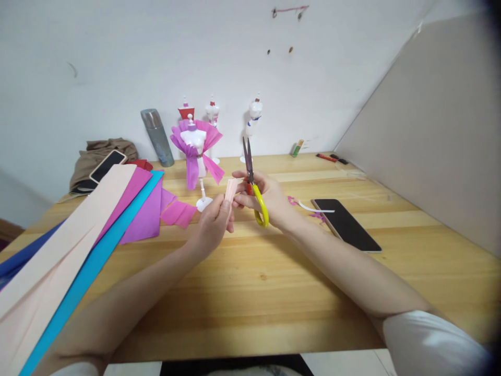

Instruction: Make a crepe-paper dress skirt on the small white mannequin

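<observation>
Between the thumb and fingers of my left hand [214, 222] is a small folded strip of pale pink crepe paper [231, 189]. My right hand [268, 196] holds a pair of scissors [259, 203] with yellow and red handles, its dark blades pointing up and slightly apart. The fingertips of my right hand are close to the paper strip; whether they touch it I cannot tell. Just beyond my left hand stands a small white dress-form mannequin [194, 138] on a round base, draped with purple and pink crepe paper [191, 164].
Long crepe paper sheets [97, 214] in several colours lie at left, near a phone [108, 166], brown cloth [92, 156] and a flask [157, 137]. More small mannequins [255, 110] stand by the wall. At right are a dark tablet or phone [348, 227], paper scraps and a glue stick [297, 148].
</observation>
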Demonstrator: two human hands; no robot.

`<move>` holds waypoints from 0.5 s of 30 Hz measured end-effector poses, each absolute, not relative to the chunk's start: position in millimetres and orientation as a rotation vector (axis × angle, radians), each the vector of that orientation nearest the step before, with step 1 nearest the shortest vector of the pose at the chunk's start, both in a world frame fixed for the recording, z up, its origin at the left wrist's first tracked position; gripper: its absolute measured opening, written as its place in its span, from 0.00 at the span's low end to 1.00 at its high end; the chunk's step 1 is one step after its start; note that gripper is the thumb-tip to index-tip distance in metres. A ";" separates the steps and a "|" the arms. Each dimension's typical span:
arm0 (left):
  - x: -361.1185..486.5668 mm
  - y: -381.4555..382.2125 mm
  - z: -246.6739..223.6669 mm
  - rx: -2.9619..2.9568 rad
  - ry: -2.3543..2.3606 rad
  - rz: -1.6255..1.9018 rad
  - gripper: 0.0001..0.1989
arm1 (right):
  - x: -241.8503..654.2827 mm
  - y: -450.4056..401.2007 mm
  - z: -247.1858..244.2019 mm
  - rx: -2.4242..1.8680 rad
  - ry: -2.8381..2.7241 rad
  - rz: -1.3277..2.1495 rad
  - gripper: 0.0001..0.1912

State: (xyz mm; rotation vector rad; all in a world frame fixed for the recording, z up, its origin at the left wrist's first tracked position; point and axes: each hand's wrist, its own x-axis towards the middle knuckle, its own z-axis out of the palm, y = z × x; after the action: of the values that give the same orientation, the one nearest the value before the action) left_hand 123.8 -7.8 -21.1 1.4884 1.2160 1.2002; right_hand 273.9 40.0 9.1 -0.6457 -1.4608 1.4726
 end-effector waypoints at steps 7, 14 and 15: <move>122.8 -11.1 -18.4 1.604 1.223 1.127 0.17 | 274.4 38.5 10.5 -0.680 -1.462 1.434 0.26; 123.3 -17.6 -8.5 1.798 1.332 1.085 0.18 | 272.1 37.3 13.6 -0.669 -1.458 1.408 0.27; 123.4 -18.1 -7.0 1.826 1.351 1.075 0.18 | 271.8 37.0 14.4 -0.671 -1.449 1.410 0.27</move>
State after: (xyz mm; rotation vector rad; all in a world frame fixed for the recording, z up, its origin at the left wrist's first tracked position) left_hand 123.4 -18.1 -7.0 1.8261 1.3511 1.0746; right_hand 271.8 37.0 14.4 -0.6710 -1.4493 1.4096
